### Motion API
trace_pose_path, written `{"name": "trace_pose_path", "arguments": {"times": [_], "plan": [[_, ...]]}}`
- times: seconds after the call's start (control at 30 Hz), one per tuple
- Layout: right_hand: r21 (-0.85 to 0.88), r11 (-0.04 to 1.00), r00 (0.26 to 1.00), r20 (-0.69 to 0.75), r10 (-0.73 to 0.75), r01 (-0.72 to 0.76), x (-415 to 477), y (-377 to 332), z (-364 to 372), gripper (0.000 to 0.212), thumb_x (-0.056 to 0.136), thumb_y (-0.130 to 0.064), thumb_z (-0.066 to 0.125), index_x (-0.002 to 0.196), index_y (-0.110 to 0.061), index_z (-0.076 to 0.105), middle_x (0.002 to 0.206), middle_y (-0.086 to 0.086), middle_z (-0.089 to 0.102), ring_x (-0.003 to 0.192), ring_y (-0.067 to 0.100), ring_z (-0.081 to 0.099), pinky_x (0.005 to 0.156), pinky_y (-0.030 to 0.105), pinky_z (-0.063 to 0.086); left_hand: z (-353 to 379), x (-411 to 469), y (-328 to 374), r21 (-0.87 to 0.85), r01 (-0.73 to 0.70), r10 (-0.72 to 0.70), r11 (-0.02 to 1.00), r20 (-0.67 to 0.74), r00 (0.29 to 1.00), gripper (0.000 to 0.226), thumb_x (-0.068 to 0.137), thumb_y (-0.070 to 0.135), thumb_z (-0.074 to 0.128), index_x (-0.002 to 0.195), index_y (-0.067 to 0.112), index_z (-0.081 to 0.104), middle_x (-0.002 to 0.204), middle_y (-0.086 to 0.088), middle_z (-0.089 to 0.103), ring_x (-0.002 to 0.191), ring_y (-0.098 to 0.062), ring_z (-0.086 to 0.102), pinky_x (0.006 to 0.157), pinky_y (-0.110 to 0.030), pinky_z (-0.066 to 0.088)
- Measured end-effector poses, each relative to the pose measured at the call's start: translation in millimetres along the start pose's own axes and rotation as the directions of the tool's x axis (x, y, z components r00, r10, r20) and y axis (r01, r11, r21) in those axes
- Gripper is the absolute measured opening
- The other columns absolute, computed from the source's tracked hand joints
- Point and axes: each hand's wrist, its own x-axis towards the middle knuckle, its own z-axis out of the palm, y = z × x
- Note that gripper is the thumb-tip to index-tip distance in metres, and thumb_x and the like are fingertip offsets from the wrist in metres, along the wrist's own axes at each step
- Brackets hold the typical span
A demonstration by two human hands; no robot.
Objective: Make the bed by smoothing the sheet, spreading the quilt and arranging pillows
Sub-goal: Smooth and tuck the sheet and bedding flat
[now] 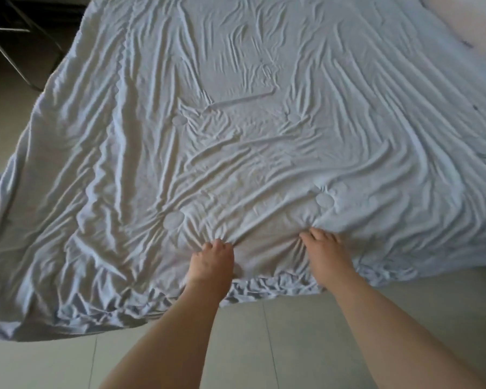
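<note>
The pale blue quilt [264,136] lies spread across the whole bed, running away from your two grips to the far end and off to both sides. It is heavily creased, with long folds fanning outward from the spots where your fingers bite in. Its near hem sits bunched and ruffled just behind your wrists, and well to the left of your left grip a corner droops down onto the tiled floor [292,346], which also shows under your forearms.

Far beyond your left grip and off to its left stands a dark metal frame [11,37]; you cannot tell what piece of furniture it is.

Your left hand [212,259] has its fingers curled into the quilt, pinching up a gather of cloth near the hem. Your right hand [324,248], just to its right, does the same, fingers dug into the fabric with creases pulled tight between the two grips.

A round stitched tuft [174,220] sits just ahead and left of your left grip, and another tuft [325,200] just ahead of your right.
</note>
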Motion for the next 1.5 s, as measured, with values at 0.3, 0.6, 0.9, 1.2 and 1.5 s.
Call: {"name": "trace_pose_path", "arguments": {"times": [0.3,0.6,0.9,1.2,1.5], "plan": [[-0.073,0.966,0.944,0.243,-0.223,0.247,20,35,3,0.026,0.086,-0.006,0.046,0.101,-0.011,0.068,0.103,0.012,0.067,0.101,0.031,0.062,0.086,0.036,0.046,2,14,38,0.224,-0.011,-0.041,0.975,0.224,0.974,0.035,0.093,0.007,0.048,0.126,0.015,0.057,0.129,-0.005,0.059,0.120,-0.025,0.056,0.098,-0.033,0.045],[0.179,0.920,0.916,0.142,-0.374,0.348,8,93,-7,0.038,0.084,0.004,0.048,0.115,-0.014,0.059,0.117,0.006,0.057,0.111,0.027,0.053,0.088,0.031,0.037,-12,1,87,0.189,0.144,-0.188,0.971,0.240,0.952,0.038,0.092,0.008,0.049,0.127,0.022,0.055,0.124,0.000,0.060,0.116,-0.020,0.059,0.093,-0.031,0.047],[0.067,0.998,0.998,0.062,-0.009,0.005,3,240,-15,0.044,0.086,-0.003,0.047,0.127,-0.016,0.051,0.131,0.006,0.048,0.122,0.028,0.049,0.098,0.035,0.038,-30,63,239,-0.099,-0.047,0.055,0.994,0.077,0.995,0.036,0.091,0.024,0.054,0.125,0.022,0.045,0.126,-0.001,0.050,0.118,-0.024,0.052,0.092,-0.036,0.044],[-0.073,0.997,0.995,0.096,-0.021,0.028,43,289,-11,0.021,0.056,-0.009,0.083,0.069,-0.014,0.068,0.071,0.006,0.064,0.068,0.027,0.064,0.072,0.033,0.051,-36,123,304,0.143,-0.201,0.184,0.969,0.124,0.975,0.037,0.093,0.004,0.050,0.129,0.013,0.048,0.130,-0.008,0.051,0.120,-0.026,0.053,0.095,-0.035,0.046],[0.065,0.997,0.867,0.495,-0.062,0.034,40,308,-24,0.025,0.092,0.002,0.038,0.067,-0.003,0.038,0.080,0.016,0.049,0.108,0.031,0.058,0.084,0.035,0.043,-45,129,312,0.135,-0.312,0.235,0.940,0.404,0.884,0.036,0.093,0.007,0.050,0.128,0.012,0.053,0.131,-0.012,0.054,0.123,-0.029,0.053,0.102,-0.035,0.042]]}}
